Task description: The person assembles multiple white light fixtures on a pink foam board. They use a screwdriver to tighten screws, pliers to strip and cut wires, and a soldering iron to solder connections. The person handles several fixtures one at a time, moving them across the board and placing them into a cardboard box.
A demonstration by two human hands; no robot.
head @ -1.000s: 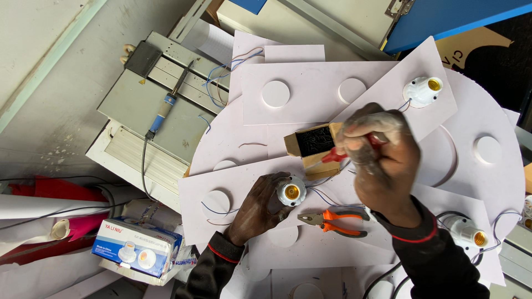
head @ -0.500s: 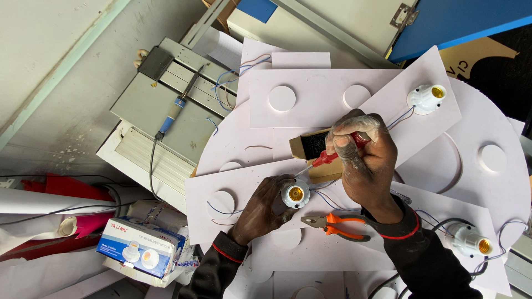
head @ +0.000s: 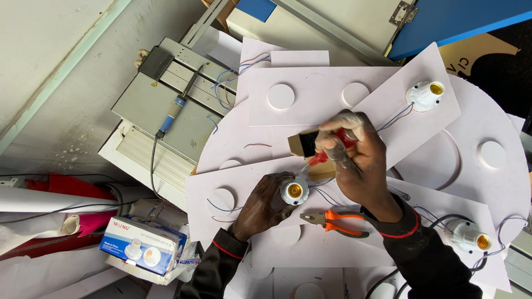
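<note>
Since the earlier frame our right hand [head: 354, 160] has eased down toward 7 o'clock, bringing the red-handled screwdriver [head: 320, 158] closer to the white lamp socket [head: 294, 191]. We grip the handle tight in a fist, wrist bent, blade tip at the socket's 1 o'clock edge. Our left hand [head: 263, 205] lies flat, fingers curled against the socket's 9 o'clock side on the white board [head: 310, 102]. Orange-handled pliers [head: 335, 221] lie just at 5 o'clock.

Left hand [head: 261, 205] palm down, fingers curled forward; right hand [head: 354, 158] raised above it, fingers clenched, wrist bent.
</note>
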